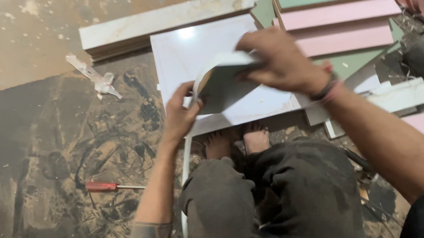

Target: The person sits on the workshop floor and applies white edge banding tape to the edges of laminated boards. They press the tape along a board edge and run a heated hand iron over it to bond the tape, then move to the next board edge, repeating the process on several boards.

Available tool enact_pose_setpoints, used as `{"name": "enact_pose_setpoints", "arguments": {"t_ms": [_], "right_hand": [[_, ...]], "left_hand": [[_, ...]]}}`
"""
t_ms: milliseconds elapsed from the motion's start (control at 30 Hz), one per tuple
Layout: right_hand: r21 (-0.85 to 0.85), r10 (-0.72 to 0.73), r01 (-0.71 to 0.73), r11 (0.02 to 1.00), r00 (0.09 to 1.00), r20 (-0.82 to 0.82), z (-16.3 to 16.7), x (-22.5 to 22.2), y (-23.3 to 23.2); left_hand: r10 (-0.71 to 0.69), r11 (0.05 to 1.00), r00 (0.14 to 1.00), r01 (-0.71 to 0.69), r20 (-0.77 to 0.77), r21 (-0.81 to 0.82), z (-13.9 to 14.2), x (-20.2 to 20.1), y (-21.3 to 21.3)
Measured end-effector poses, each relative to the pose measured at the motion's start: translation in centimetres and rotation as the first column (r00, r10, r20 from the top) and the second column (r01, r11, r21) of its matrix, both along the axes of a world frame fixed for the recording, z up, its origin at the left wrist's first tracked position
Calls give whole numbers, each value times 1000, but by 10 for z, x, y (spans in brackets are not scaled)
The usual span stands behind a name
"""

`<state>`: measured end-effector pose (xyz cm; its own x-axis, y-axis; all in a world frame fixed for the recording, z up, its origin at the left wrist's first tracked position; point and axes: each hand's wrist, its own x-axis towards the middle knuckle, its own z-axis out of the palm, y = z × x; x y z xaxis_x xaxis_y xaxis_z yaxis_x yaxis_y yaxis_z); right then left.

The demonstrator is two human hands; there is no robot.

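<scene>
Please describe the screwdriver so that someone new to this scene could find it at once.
Start at the large white panel lying on the dusty floor. Look down and left, past the person's left hand, to the dark stained patch. The screwdriver lies there alone, the only thing with a red handle.

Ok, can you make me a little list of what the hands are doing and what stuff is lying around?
left hand: grips the white edging strip at the panel's near edge
right hand: presses the strip's curled end down on the white panel
panel: lies flat on the dusty floor
screwdriver: red handle, on the floor to the left
stacked boards: green and pink, beyond the panel on the right
feet: bare, at the panel's edge
</scene>
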<state>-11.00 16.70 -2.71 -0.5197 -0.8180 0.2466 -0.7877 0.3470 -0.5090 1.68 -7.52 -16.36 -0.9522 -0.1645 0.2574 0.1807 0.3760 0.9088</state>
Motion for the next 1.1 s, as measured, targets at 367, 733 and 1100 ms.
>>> {"name": "enact_pose_setpoints", "arguments": {"t_ms": [367, 733, 1100], "right_hand": [[220, -528, 494, 841, 839, 134, -149, -21, 112], [33, -319, 327, 944, 937, -145, -171, 3, 104], [50, -260, 277, 959, 940, -222, -182, -3, 105]], "left_hand": [[-203, 978, 786, 139, 584, 153, -2, 4, -60], [-24, 919, 952, 142, 306, -367, -27, 24, -72], [-115, 763, 992, 117, 45, -636, -24, 9, -35]]}}
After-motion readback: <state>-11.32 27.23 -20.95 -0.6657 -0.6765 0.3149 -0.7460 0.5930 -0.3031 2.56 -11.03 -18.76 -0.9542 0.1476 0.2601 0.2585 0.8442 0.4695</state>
